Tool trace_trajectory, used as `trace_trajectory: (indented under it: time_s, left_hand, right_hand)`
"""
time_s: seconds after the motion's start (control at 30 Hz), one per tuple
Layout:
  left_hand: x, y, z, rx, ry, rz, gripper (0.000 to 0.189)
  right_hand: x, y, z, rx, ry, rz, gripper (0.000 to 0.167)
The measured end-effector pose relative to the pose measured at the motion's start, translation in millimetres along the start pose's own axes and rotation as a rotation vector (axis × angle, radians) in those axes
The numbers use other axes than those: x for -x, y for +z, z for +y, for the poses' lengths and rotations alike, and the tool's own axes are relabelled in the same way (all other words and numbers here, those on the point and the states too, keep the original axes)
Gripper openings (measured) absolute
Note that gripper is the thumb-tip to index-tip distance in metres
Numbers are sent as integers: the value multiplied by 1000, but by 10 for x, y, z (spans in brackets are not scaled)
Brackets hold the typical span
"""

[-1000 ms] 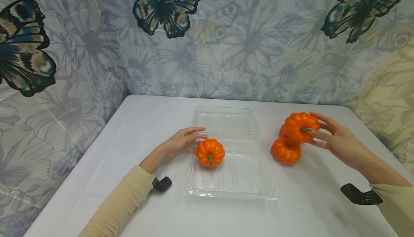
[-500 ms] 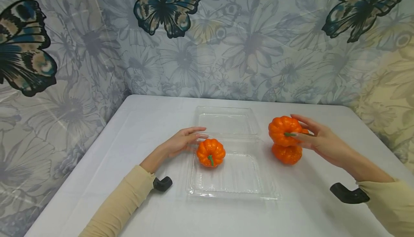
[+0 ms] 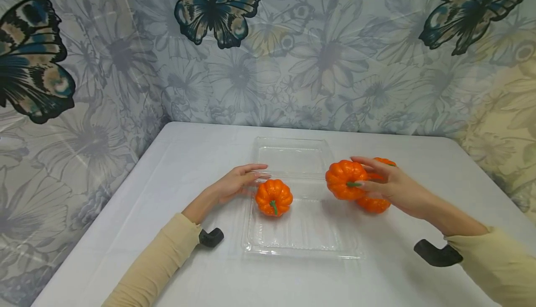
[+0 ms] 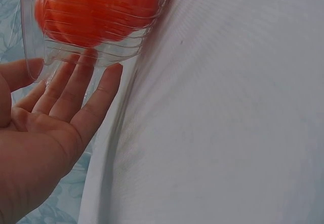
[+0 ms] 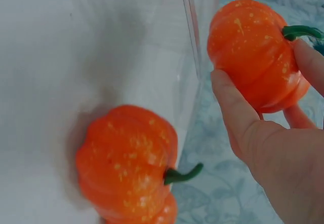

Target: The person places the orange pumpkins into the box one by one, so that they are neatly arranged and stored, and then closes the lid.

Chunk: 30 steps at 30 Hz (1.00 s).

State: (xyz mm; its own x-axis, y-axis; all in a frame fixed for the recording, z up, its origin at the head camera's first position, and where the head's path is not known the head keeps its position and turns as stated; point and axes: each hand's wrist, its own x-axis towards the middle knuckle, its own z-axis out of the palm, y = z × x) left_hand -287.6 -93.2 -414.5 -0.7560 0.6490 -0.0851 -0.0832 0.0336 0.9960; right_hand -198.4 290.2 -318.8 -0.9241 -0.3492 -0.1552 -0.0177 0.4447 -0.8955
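My right hand (image 3: 391, 186) holds a small orange pumpkin (image 3: 345, 180) with a green stem, above the right edge of a clear plastic clamshell container (image 3: 301, 254). Thumb and fingers grip the pumpkin's side near the stem in the right wrist view. Another orange pumpkin (image 3: 274, 197) sits inside the container, at the left of its base. With fairly straight fingers, my left hand (image 3: 236, 183) touches the container's left side; in the left wrist view, fingertips (image 4: 114, 72) rest against the clear wall beside that pumpkin (image 4: 96, 11).
Two more orange pumpkins stand on the white table right of the container: a nearer pumpkin (image 3: 374, 205) and a farther pumpkin (image 3: 385, 162), both partly hidden by my right hand. The container's lid (image 3: 291, 140) lies open toward the back. A butterfly-patterned wall covering (image 3: 326, 65) rises behind.
My right hand has carried its pumpkin leftward and slightly down, from above the other pumpkins to the container's right edge. My left hand and the pumpkin in the container stay put.
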Motion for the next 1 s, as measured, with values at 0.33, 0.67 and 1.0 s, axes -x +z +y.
trace_trajectory:
  time_s: [0.33,0.67,1.0]
  left_hand:
    - [6,10,8,3,-4,7,48]
    - [-8,19,21,4,-6,4,48]
    - [-11,-2,-4,10,-10,6,47]
  right_hand:
    - [-120,299,-137,-18,-11,-103,64]
    - [-176,565,-208,-42,-52,-200,59]
    - [-209,805,-279,-13,-65,-278,59]
